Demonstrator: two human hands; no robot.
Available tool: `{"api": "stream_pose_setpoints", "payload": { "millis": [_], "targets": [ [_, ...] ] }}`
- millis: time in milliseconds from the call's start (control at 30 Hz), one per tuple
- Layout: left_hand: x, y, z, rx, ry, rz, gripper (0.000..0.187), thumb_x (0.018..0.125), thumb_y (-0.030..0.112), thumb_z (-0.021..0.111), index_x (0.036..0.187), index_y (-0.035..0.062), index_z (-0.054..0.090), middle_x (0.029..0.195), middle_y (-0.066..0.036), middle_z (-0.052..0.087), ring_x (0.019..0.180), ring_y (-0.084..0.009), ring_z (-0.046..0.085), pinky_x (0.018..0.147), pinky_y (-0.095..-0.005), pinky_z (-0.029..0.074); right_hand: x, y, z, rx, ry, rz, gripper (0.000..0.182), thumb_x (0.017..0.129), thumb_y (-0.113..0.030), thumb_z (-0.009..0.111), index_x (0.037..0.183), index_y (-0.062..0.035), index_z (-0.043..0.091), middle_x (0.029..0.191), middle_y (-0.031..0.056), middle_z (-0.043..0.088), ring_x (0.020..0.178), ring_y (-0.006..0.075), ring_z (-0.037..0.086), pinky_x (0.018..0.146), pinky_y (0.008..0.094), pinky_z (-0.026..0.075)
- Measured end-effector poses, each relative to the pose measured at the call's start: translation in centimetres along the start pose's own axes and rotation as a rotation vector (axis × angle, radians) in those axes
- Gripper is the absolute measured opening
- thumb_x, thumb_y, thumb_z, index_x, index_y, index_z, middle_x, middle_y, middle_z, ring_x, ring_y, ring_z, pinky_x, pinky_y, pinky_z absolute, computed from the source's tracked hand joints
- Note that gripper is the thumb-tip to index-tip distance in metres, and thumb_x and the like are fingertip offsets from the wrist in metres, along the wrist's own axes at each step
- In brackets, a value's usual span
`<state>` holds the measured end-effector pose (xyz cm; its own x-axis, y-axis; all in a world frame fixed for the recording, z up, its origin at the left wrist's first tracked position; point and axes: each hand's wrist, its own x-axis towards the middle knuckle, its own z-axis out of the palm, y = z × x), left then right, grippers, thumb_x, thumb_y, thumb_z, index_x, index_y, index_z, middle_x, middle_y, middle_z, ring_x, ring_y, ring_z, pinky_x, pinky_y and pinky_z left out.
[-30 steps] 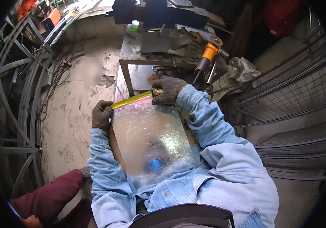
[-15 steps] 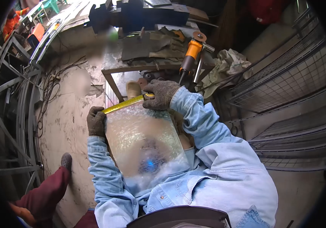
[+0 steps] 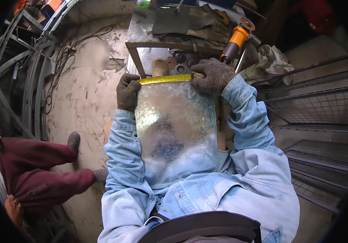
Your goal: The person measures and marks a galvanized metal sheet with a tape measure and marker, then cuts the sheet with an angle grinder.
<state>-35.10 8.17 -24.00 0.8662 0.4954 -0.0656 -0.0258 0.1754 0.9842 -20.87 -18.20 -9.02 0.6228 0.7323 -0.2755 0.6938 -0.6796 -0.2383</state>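
Observation:
A shiny, scratched rectangular sheet (image 3: 178,117) lies across my lap, its surface mirroring light and dark patches. Along its far edge runs the yellow blade of a tape measure (image 3: 165,79), pulled out straight. My left hand (image 3: 128,91), in a dark knit glove, pinches the blade's end at the sheet's far left corner. At the far right corner my right hand (image 3: 213,77), gloved the same way, is closed around the tape's case, which is mostly hidden by the fingers. Just beyond the blade shows the tip of a tan boot (image 3: 160,67).
A metal table (image 3: 141,30) ahead carries work gloves (image 3: 208,22) and an orange angle grinder (image 3: 237,40) at its right edge. Several discs (image 3: 180,56) sit below. Mesh-panelled metal frames (image 3: 315,109) stand right, steel frames (image 3: 28,77) left. A person in maroon trousers (image 3: 40,174) is close by on the left.
The view has shifted, and the sheet and tape now look more level across it. Both hands keep their hold on the tape. More of the person on the left shows.

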Motion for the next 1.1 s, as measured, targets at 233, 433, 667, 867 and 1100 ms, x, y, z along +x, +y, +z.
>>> {"api": "stream_pose_setpoints", "payload": {
  "millis": [233, 433, 667, 867, 1100],
  "targets": [
    [-0.6, -0.3, -0.3, -0.042, 0.042, 0.081, 0.016, 0.079, 0.002, 0.062, 0.096, 0.0009, 0.063, 0.086, -0.004, 0.064, 0.075, -0.0099, 0.057, 0.071, -0.0250, 0.049, 2.0, 0.9, 1.3, 0.228, 0.029, -0.054, 0.047, 0.077, -0.033, 0.069, 0.110, -0.0008, 0.069, 0.108, 0.0201, 0.068, 0.101, 0.0353, 0.066, 0.091, 0.0406, 0.052],
    [-0.7, -0.7, -0.6, 0.018, 0.055, 0.107, 0.018, 0.080, 0.000, 0.062, 0.098, 0.0012, 0.063, 0.088, -0.004, 0.064, 0.079, -0.0103, 0.058, 0.074, -0.0248, 0.049, 2.2, 0.5, 1.4, 0.242, 0.021, -0.046, 0.045, 0.076, -0.031, 0.069, 0.109, -0.0013, 0.070, 0.106, 0.0202, 0.068, 0.098, 0.0354, 0.067, 0.089, 0.0408, 0.052],
    [-0.6, -0.6, -0.2, -0.095, -0.019, -0.033, 0.023, 0.085, 0.006, 0.060, 0.108, 0.0004, 0.063, 0.096, -0.003, 0.064, 0.082, -0.0086, 0.055, 0.078, -0.0222, 0.047, 2.1, 0.8, 2.1, 0.208, 0.065, -0.061, 0.041, 0.078, -0.033, 0.068, 0.105, -0.0024, 0.070, 0.098, 0.0189, 0.069, 0.094, 0.0354, 0.067, 0.087, 0.0410, 0.052],
    [-0.6, -0.4, -0.1, -0.058, -0.033, -0.035, 0.024, 0.086, 0.007, 0.060, 0.108, -0.0002, 0.065, 0.097, -0.004, 0.065, 0.082, -0.0080, 0.056, 0.077, -0.0212, 0.047, 2.4, 0.4, 1.4, 0.211, -0.022, -0.024, 0.039, 0.078, -0.032, 0.066, 0.104, -0.0034, 0.071, 0.098, 0.0193, 0.069, 0.092, 0.0348, 0.068, 0.083, 0.0416, 0.053],
    [-0.4, -0.9, -0.1, -0.068, 0.014, -0.042, 0.021, 0.082, 0.004, 0.059, 0.101, -0.0010, 0.068, 0.092, -0.007, 0.069, 0.081, -0.0126, 0.062, 0.076, -0.0254, 0.051, 2.6, -0.4, 1.2, 0.163, -0.048, -0.015, 0.039, 0.077, -0.033, 0.067, 0.102, -0.0042, 0.072, 0.100, 0.0191, 0.069, 0.094, 0.0349, 0.067, 0.084, 0.0425, 0.053]
  ]
}}
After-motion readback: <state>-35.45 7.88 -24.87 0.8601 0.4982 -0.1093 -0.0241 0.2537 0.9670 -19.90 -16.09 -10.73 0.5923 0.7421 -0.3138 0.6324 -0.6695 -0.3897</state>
